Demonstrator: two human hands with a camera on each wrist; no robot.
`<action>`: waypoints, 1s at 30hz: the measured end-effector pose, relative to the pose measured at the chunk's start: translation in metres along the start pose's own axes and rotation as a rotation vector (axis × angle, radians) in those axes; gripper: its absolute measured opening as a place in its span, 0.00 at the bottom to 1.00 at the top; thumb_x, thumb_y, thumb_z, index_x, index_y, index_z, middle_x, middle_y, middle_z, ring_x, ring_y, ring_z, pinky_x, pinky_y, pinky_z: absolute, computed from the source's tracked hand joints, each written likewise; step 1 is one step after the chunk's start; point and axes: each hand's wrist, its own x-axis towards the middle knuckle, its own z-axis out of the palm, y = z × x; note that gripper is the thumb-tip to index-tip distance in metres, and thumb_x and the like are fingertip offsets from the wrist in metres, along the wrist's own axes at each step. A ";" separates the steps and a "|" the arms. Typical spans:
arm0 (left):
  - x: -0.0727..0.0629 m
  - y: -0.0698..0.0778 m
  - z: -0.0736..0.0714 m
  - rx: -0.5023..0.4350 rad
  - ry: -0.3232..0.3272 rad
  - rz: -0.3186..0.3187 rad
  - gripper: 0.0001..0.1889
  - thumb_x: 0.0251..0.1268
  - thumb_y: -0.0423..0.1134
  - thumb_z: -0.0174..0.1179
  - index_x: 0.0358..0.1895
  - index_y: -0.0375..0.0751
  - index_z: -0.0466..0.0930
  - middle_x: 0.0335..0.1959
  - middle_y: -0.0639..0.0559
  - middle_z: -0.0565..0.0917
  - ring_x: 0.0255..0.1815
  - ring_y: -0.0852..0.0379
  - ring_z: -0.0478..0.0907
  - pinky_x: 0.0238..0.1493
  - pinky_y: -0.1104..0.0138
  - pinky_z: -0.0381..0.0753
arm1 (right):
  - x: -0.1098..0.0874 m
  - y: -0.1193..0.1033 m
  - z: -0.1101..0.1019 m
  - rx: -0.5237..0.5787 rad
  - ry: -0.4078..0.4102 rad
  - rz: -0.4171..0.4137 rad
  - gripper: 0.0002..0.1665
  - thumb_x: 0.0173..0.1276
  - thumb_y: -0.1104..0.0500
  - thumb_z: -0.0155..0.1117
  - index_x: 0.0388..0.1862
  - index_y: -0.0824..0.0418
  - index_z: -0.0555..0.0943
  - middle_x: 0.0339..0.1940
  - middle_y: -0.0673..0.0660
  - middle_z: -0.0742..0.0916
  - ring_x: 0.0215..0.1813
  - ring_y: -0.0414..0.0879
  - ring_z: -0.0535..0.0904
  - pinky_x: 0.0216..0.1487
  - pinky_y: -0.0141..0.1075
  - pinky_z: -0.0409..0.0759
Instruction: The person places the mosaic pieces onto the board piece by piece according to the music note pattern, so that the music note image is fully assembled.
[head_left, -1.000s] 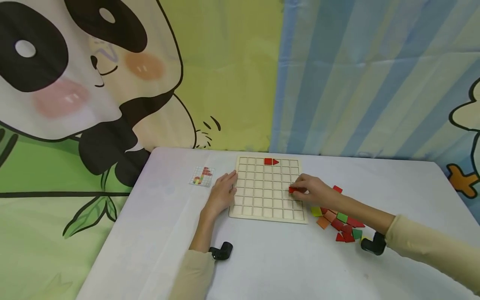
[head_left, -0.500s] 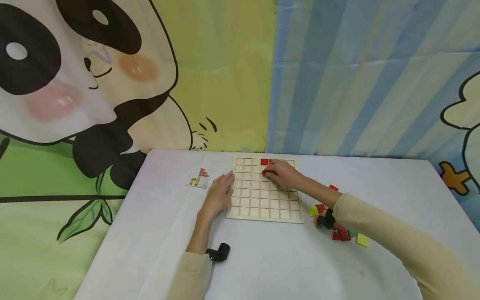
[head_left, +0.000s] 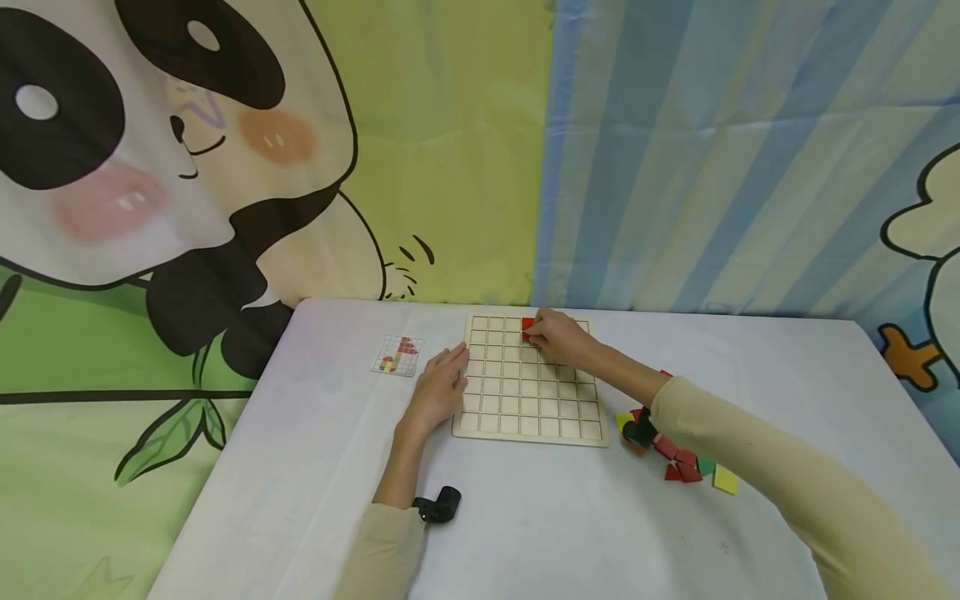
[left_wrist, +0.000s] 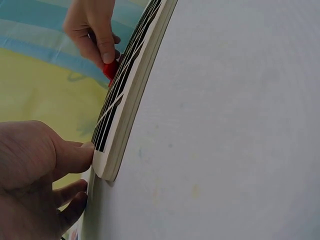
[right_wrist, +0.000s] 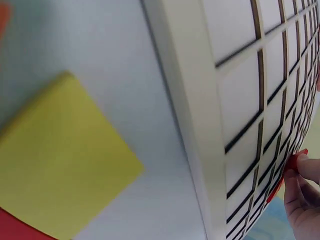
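Right hand (head_left: pixel 561 337) went from the board's (head_left: pixel 510 408) right edge a second ago to the row just under the top, half a second ago, and now sits higher, at the top edge. Pinched red piece (right_wrist: pixel 294 161) travelled with it, now close by the red square (head_left: pixel 527 324), whose right part the hand now covers. Red triangle beside that square: seen a second ago, now hidden. Right sleeve (head_left: pixel 731 450) now crosses over the tile pile (head_left: pixel 686 472); black wrist camera (head_left: pixel 640 429) shifted from pile's right end to its left. Yellow tile (head_left: pixel 725 479), earlier mostly covered, now shows.
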 end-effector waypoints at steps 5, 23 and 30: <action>-0.002 -0.001 -0.004 -0.009 0.004 -0.016 0.28 0.78 0.31 0.53 0.78 0.35 0.65 0.83 0.48 0.61 0.85 0.41 0.52 0.82 0.40 0.51 | 0.007 0.000 -0.002 0.028 -0.019 0.028 0.09 0.71 0.70 0.66 0.47 0.73 0.88 0.40 0.65 0.86 0.43 0.58 0.84 0.43 0.44 0.87; 0.000 0.003 0.000 -0.026 -0.010 -0.012 0.28 0.78 0.32 0.53 0.78 0.37 0.64 0.83 0.49 0.61 0.85 0.42 0.51 0.83 0.40 0.50 | -0.070 0.001 -0.034 0.040 -0.110 0.098 0.17 0.71 0.66 0.68 0.57 0.70 0.84 0.52 0.66 0.86 0.48 0.56 0.86 0.48 0.45 0.88; 0.000 0.001 0.000 -0.017 -0.016 -0.003 0.28 0.78 0.31 0.53 0.78 0.36 0.65 0.83 0.48 0.62 0.85 0.41 0.52 0.82 0.40 0.51 | -0.135 0.014 -0.053 0.035 -0.075 0.208 0.18 0.67 0.65 0.72 0.55 0.67 0.85 0.52 0.63 0.88 0.50 0.56 0.86 0.47 0.45 0.90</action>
